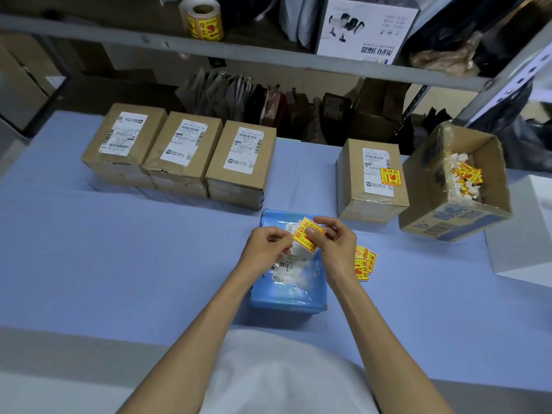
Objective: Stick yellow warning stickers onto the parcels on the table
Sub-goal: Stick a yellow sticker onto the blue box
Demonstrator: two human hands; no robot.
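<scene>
Fingers (327, 223) of your right hand (334, 243) pinch the sticker (306, 236) while your left hand (267, 246) nips its left edge, holding it tilted just over the blue parcel (286, 297), whose label (294, 268) lies directly beneath, so the move looks straight down

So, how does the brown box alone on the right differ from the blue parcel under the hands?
The brown box is tall stiff cardboard; the blue parcel is a flat plastic bag. The brown box already bears a yellow sticker; the blue parcel shows none yet. Both carry a white shipping label and lie on the table.
</scene>
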